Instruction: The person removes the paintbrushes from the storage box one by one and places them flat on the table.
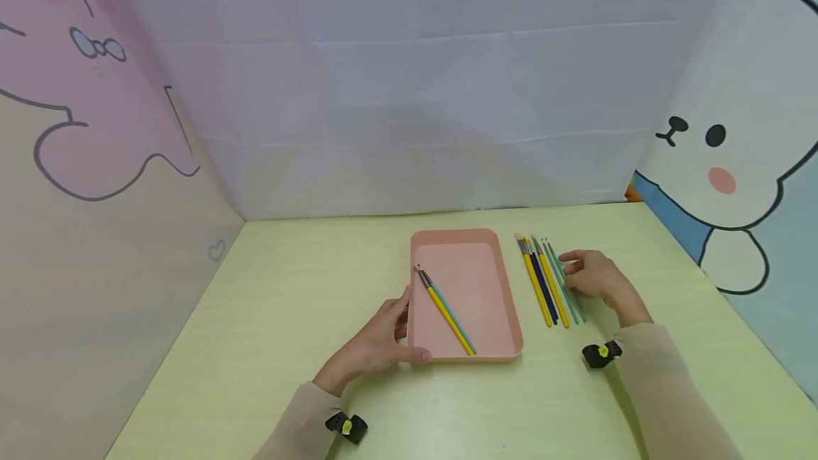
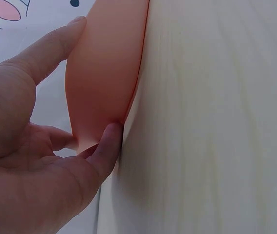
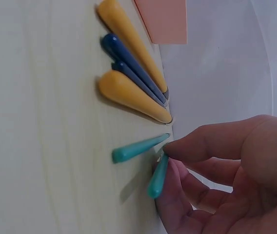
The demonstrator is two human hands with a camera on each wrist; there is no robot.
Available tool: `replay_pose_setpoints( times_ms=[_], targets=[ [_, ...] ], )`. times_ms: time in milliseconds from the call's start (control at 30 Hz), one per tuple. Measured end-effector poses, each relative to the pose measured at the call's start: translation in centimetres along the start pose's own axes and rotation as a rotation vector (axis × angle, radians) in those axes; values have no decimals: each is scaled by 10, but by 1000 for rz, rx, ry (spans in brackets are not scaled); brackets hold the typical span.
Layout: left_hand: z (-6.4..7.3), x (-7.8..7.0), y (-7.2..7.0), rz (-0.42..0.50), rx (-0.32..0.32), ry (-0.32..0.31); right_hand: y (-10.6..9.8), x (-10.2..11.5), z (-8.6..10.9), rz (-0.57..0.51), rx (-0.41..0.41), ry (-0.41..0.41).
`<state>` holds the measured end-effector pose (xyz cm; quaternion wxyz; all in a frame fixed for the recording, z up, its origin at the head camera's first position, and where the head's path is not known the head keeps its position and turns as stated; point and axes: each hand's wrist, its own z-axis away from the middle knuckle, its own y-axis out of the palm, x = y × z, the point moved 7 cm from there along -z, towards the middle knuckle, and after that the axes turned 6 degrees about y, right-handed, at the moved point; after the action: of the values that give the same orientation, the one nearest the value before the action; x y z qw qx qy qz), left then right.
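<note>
A pink tray point(image 1: 479, 261) lies on the table with a yellow paintbrush point(image 1: 444, 314) and a teal paintbrush point(image 1: 461, 331) slanting across it. My left hand point(image 1: 380, 336) grips the tray's near left corner; in the left wrist view its thumb and fingers span the tray wall point(image 2: 107, 63). To the tray's right is a row of several paintbrushes with yellow point(image 3: 133, 44), dark blue point(image 1: 543, 286) and teal point(image 3: 138, 147) handles. At the right end of the row my right hand point(image 1: 597, 279) pinches a teal paintbrush point(image 3: 159, 178) between thumb and fingers, its handle end over a shadow.
The pale wood-look table point(image 1: 307, 268) runs back to a white cloth backdrop point(image 1: 415, 112). Cartoon-printed panels stand at the left point(image 1: 96, 126) and right point(image 1: 735, 197). A small black wrist device point(image 1: 346, 426) sits on each sleeve.
</note>
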<state>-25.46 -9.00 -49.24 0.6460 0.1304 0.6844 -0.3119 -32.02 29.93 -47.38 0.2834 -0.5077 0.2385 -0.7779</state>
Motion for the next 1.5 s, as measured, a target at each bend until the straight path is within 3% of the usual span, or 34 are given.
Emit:
replay_pose_setpoints(
  times_ms=[533,767,1100,1367,1500],
  targets=[
    [0,-1,1,11,3,-2,-1,-4,-4,-13,29,35],
    [0,-1,1,19,1,-1,-7,7,4,21,-16,-45],
    [-1,-3,1,17,16,19,-4,48,27,35,-63,-215],
    [-2,-1,1,20,21,9,19,94,39,109,-45,-344],
    [-2,-1,1,19,23,11,37,113,41,133,8,-384]
  ],
)
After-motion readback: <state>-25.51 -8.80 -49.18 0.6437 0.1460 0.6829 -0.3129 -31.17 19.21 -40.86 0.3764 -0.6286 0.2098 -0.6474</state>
